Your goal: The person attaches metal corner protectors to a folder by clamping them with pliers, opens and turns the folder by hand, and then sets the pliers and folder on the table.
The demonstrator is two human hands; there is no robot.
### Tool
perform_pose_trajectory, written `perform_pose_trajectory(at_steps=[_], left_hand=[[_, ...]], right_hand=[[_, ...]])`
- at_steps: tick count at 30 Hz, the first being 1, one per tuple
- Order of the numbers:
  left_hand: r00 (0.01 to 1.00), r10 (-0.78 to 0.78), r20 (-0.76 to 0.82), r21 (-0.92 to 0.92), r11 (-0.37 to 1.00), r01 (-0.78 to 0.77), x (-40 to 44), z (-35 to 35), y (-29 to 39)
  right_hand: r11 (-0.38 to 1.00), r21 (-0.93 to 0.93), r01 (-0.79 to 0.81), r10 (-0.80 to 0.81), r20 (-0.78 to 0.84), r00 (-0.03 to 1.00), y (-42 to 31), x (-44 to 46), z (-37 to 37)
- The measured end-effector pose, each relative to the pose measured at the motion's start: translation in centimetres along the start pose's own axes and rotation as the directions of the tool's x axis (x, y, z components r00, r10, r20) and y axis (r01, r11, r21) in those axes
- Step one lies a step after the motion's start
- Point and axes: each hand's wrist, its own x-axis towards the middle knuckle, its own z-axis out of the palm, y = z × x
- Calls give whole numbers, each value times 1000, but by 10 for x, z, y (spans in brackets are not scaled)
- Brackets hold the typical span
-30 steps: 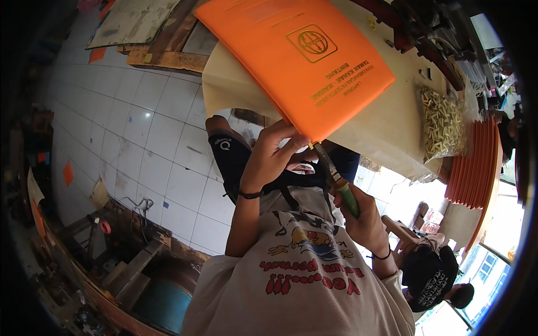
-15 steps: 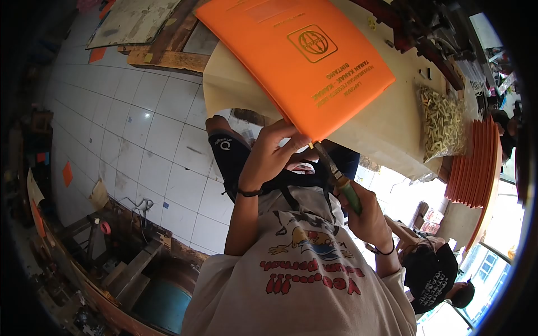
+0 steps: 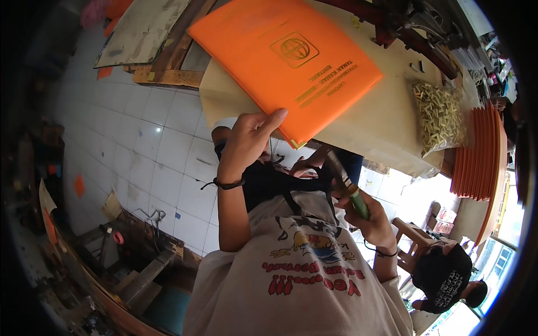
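Observation:
An orange folder [image 3: 291, 67] with gold print lies on the brown paper-covered table [image 3: 381, 134], its near corner jutting past the edge. A small gold metal corner piece [image 3: 298, 144] sits on that corner. My left hand [image 3: 246, 143] is closed on the folder's left edge, thumb on top and fingers hidden beneath. Lower right, my right hand [image 3: 370, 218] is wrapped round the green handle of a knife [image 3: 346, 182]. Its flat metal blade points up and left, apart from the folder.
A clear bag of small gold metal corners [image 3: 440, 117] lies on the right side of the table, beside a stack of orange folders [image 3: 479, 154]. A dark metal machine [image 3: 414, 28] stands at the far edge. Another person in a black shirt [image 3: 445, 274] is at lower right.
The knife has drawn back from the folder's corner, down and right, exposing the gold corner piece. My left hand has shifted left and away from the tip, along the folder's edge.

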Motion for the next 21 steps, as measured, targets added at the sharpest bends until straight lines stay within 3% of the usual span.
perform_pose_trajectory(at_steps=[2, 5, 6, 7, 9, 13, 16, 19, 20, 21], left_hand=[[1000, -10, -11, -16, 1000, 10, -1, 3, -10], [1000, 5, -14, 5, 1000, -5, -16, 16, -15], [996, 7, 94, 54, 998, -13, -26, 21, -28], [995, 8, 99, -32, 999, -5, -37, 33, -25], [999, 16, 34, -25, 1000, -15, -48, 49, -33], [999, 43, 30, -144, 989, -39, -66, 75, -18], [997, 75, 14, -249, 966, -69, -66, 88, -16], [996, 44, 84, -321, 947, -15, -53, 99, -20], [989, -2, 150, -369, 928, 58, -48, 102, -21], [975, -43, 219, -408, 904, 131, -41, 105, -22]], right_hand=[[978, 143, 154, -141, -101, 985, 4, 6, 5], [880, 368, 301, -218, -250, 943, -8, 27, 14], [858, 355, 372, -294, -253, 922, -16, 41, 14], [860, 353, 369, -291, -254, 922, -19, 43, 12], [868, 346, 357, -280, -254, 926, -22, 45, 9], [963, 37, 266, -249, -248, 936, -43, 42, -5], [935, -166, 312, -346, -250, 904, -48, 52, -18], [943, -239, 231, -298, -298, 907, -71, 58, -18], [840, -472, 269, -448, -323, 834, -65, 63, -19], [877, -390, 279, -424, -358, 832, -65, 63, -19]])
